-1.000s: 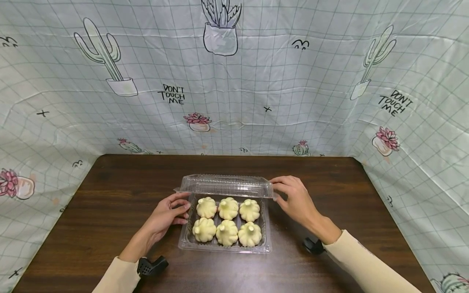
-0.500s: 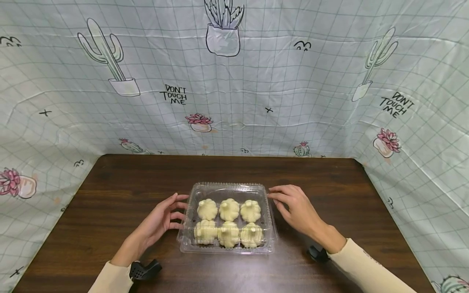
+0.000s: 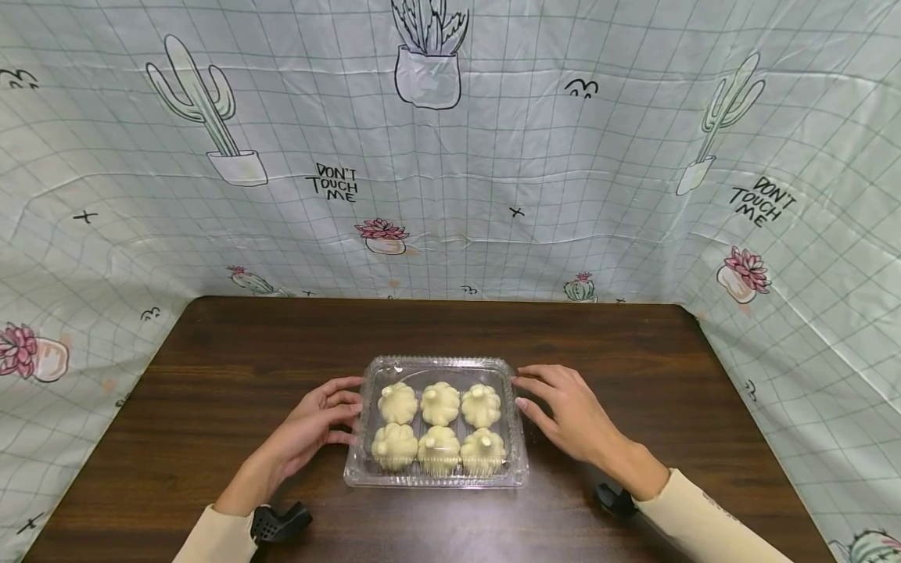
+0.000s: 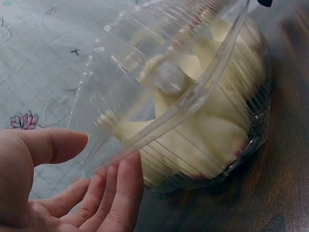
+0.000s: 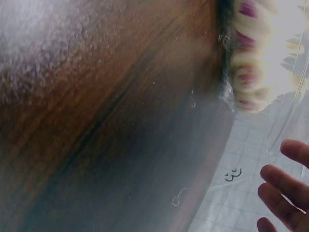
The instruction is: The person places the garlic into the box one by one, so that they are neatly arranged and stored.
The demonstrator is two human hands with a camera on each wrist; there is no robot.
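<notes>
A clear plastic clamshell box (image 3: 436,478) lies on the table with its lid down over the base. Inside sit several pale garlic bulbs (image 3: 439,403) in two rows, their stems upward; purple tints show low on the bulbs (image 5: 248,77) in the right wrist view. My left hand (image 3: 310,426) is at the box's left side. In the left wrist view its fingertips (image 4: 129,169) touch the rim from below, while the thumb stands apart. At the right side, near the back corner, my right hand (image 3: 566,410) has loosely extended fingers; whether they touch the lid I cannot tell.
The dark wooden table (image 3: 246,352) spreads around the box. A patterned cloth (image 3: 450,156) hangs behind the table and along both sides. Each wrist wears a black camera mount, such as the left mount (image 3: 280,522).
The lid, raised at the back a second ago, has come down over the garlic bulbs. My right hand has let go of the lid and moved slightly nearer me; both hands stay beside the box.
</notes>
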